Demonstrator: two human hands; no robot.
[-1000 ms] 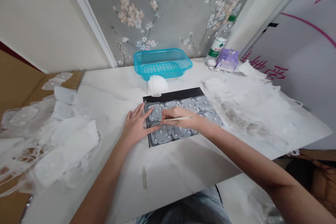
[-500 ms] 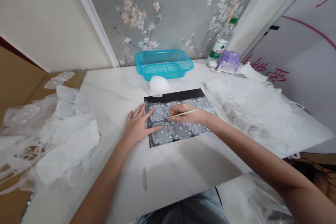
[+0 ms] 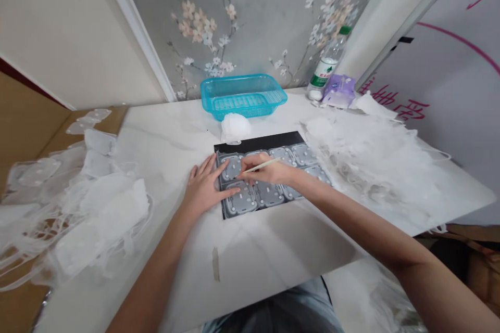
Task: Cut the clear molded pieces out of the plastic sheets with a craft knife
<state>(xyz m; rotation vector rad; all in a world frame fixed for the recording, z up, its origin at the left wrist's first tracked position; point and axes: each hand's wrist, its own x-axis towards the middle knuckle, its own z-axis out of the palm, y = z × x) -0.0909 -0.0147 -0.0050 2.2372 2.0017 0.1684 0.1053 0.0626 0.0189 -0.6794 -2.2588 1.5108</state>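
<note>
A black sheet lies on the white table, bearing rows of greyish translucent rounded pieces dotted with small white spots. My left hand rests flat with fingers spread over the sheet's left edge, thumb and index finger on the leftmost pieces. In a pinch, my right hand holds a thin pale stick, slanted like a pen. Its lower end meets the upper-left piece near that piece's lower right corner. My right hand hides part of the upper row.
Behind the sheet are a crumpled white item and a blue plastic basket. A bottle and purple pack stand back right. Translucent white pieces heap up at left and right. Beige tape sticks to the table.
My right hand has shifted left with the stick, its tip moving toward my left hand. My left hand stays in place on the sheet.
</note>
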